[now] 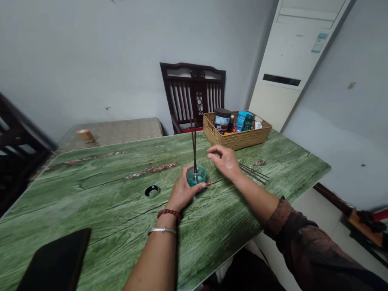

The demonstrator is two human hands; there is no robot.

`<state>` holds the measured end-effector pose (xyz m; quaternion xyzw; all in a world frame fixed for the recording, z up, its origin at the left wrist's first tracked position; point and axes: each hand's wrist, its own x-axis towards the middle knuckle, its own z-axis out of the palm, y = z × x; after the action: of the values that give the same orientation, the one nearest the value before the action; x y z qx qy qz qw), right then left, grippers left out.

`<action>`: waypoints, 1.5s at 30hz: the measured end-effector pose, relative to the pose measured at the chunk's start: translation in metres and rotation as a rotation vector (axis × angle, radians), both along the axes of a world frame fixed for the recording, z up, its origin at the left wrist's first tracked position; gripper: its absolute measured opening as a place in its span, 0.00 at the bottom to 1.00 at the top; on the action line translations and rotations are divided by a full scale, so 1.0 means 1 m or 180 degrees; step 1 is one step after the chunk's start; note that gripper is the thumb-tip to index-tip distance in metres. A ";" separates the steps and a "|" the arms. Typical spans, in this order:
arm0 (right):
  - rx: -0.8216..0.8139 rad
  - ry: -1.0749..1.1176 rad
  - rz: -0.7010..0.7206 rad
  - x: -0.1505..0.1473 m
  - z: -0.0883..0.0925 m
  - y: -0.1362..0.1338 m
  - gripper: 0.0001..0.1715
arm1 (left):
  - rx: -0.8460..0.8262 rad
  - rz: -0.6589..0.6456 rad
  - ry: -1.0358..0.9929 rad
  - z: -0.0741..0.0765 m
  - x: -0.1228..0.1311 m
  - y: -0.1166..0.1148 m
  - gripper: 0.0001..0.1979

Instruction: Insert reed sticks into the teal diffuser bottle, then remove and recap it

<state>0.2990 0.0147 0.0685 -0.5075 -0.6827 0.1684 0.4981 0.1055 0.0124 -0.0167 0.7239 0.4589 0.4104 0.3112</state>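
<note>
My left hand (181,188) is closed around the teal glass diffuser bottle (200,177), thumb along its near side and fingers on its left, keeping it upright on the green wood-grain tabletop (212,230). Thin dark reeds (194,147) rise from its neck, above those fingers. My right hand (226,161) hovers to the right of the reeds, apart from them, fingers bent and tips near the thumb; I can't tell whether they meet or pinch anything. Loose reeds (254,173) lie just right of that hand. Beyond its fingers sits a wicker basket (239,141); left of my left fingers, a black ring-shaped cap (149,189).
</note>
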 end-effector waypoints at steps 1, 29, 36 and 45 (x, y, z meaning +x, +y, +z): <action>0.0050 -0.0115 -0.0183 0.014 -0.002 -0.002 0.08 | -0.0026 0.0004 -0.0004 0.000 0.000 0.000 0.38; -0.0769 -0.2680 -0.1474 0.099 -0.074 -0.024 0.12 | -0.0110 0.0048 0.0146 0.001 -0.001 0.002 0.40; -0.0944 -0.2798 -0.1354 0.099 -0.076 -0.022 0.11 | -0.0053 0.0056 0.0150 -0.001 -0.002 0.003 0.41; 0.0061 -0.1023 -0.1048 0.081 -0.028 -0.029 0.08 | -0.0096 0.0082 0.0088 -0.001 -0.002 0.002 0.41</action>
<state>0.3797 -0.0141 0.0404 -0.6275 -0.6628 -0.0047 0.4085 0.1039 0.0149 -0.0180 0.7188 0.4786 0.3973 0.3104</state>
